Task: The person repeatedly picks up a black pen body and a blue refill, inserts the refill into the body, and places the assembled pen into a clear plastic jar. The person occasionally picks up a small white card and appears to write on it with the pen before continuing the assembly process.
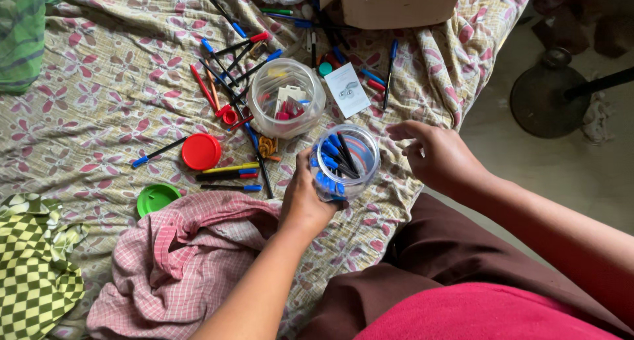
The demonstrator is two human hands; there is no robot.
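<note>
My left hand [305, 204] grips a clear plastic jar [345, 160] from below; the jar holds several blue-capped pens. My right hand [436, 156] hovers just right of the jar's mouth, fingers loosely curled and holding nothing. A second clear jar [285, 105] stands behind on the floral bedsheet [99, 109], with a few red items and a white card inside. Loose pens [228, 72] with blue and red caps lie scattered around it.
A red lid [201, 151] and a green lid [157, 198] lie left of the jars. A pink checked cloth [178, 261] is bunched at the front, a cardboard box [393, 6] sits at the back, and a white card [347, 89] lies near it. Bare floor is on the right.
</note>
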